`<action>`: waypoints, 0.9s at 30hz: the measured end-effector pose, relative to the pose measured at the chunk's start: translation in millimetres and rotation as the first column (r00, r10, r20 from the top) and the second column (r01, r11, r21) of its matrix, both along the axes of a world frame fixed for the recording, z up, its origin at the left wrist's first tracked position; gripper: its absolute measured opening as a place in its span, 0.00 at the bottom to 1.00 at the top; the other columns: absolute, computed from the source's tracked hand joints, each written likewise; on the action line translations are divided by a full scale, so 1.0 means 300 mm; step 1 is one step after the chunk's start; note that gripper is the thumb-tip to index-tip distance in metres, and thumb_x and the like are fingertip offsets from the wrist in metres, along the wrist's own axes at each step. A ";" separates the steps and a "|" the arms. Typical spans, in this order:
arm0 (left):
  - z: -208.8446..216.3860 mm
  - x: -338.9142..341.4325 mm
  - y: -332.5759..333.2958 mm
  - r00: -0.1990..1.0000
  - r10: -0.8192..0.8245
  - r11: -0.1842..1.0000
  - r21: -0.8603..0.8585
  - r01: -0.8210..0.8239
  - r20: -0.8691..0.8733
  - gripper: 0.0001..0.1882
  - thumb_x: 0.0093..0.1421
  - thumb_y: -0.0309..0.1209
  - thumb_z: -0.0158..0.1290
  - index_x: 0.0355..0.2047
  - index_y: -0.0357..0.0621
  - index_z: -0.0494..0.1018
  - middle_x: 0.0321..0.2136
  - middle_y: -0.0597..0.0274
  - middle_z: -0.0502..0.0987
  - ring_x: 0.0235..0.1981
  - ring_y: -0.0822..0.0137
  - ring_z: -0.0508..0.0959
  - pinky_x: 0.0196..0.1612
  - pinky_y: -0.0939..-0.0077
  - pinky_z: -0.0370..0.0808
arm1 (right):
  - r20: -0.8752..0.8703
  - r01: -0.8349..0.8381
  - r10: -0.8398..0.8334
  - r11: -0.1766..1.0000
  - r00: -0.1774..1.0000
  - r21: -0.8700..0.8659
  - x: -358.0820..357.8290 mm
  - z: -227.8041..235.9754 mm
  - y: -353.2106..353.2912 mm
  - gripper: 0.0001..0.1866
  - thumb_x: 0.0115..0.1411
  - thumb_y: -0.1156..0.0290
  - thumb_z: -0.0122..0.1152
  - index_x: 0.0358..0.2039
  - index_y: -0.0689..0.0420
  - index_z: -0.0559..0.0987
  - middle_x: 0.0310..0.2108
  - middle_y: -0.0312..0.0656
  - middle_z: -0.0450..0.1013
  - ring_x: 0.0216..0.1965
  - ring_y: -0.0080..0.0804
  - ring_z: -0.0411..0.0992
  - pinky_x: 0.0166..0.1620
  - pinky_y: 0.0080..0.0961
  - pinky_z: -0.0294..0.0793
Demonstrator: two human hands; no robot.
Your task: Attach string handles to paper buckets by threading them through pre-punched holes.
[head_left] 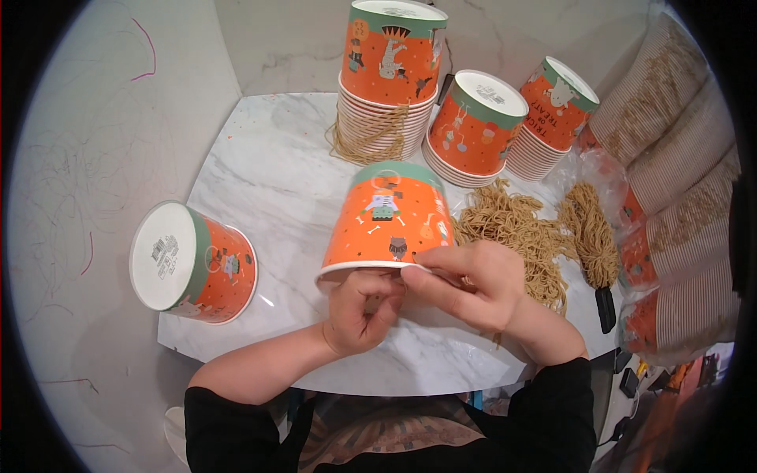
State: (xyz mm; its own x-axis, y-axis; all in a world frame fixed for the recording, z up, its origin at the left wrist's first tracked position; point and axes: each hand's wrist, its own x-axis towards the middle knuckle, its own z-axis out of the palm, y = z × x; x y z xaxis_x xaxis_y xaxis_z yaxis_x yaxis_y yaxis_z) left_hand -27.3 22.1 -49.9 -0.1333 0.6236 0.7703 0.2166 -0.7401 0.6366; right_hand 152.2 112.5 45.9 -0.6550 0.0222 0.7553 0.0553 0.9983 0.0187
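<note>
An orange paper bucket with a green band and cartoon prints is tilted in front of me, its white rim toward me. At the right of that rim, my right hand is closed, with thumb and fingertips pinching the bucket's edge near a small dark spot. My left hand is closed just below the rim, its fingers curled and partly inside the mouth. What the left fingertips hold is hidden. A loose heap of tan cord lies beside the bucket, behind my right hand.
Upside-down bucket stacks stand at the back: a tall one with cords draped over it, a short one and another. A single bucket sits left. A cord bundle, black-handled tool and wrapped cup stacks are right.
</note>
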 end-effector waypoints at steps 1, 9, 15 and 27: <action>0.002 -0.002 -0.005 1.000 -0.027 1.000 -0.005 0.027 0.002 0.08 0.64 0.20 0.55 0.43 0.38 0.70 0.40 0.53 0.80 0.38 0.63 0.81 0.42 0.72 0.78 | -0.001 -0.001 0.001 1.000 1.000 0.001 -0.001 0.005 -0.003 0.19 0.43 0.74 0.71 0.40 0.54 0.87 0.35 0.39 0.79 0.22 0.22 0.72 0.21 0.17 0.67; 0.013 -0.006 -0.001 0.995 -0.050 0.997 0.050 0.054 -0.088 0.11 0.63 0.19 0.56 0.45 0.38 0.70 0.41 0.51 0.80 0.37 0.59 0.81 0.42 0.72 0.77 | -0.041 -0.030 0.040 0.976 0.998 0.216 -0.006 0.012 0.011 0.20 0.44 0.69 0.70 0.41 0.53 0.86 0.43 0.38 0.78 0.25 0.24 0.73 0.25 0.20 0.69; 0.188 0.052 -0.017 0.943 0.142 0.990 0.020 -0.142 -0.302 0.18 0.61 0.20 0.60 0.51 0.36 0.72 0.47 0.47 0.80 0.44 0.57 0.84 0.46 0.69 0.81 | -0.015 0.049 -0.047 0.996 0.999 0.081 0.028 0.093 0.020 0.17 0.45 0.72 0.68 0.39 0.55 0.86 0.39 0.40 0.79 0.27 0.29 0.75 0.26 0.23 0.73; 0.493 -0.110 -0.002 0.895 -0.400 0.829 -0.340 0.445 0.196 0.22 0.62 0.26 0.61 0.54 0.31 0.71 0.51 0.50 0.77 0.54 0.66 0.78 0.58 0.69 0.74 | 0.071 -0.179 0.273 0.785 0.959 -0.593 0.097 0.215 -0.034 0.06 0.53 0.77 0.71 0.33 0.55 0.86 0.35 0.36 0.79 0.35 0.33 0.78 0.36 0.27 0.76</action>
State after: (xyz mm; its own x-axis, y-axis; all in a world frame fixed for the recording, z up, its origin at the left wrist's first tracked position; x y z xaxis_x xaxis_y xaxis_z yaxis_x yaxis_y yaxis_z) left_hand -60.2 21.5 97.9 0.1378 0.8713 0.4709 -0.1518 -0.4513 0.8794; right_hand 181.4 102.4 110.5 -0.7971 0.2585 0.5457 -0.1301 0.8090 -0.5733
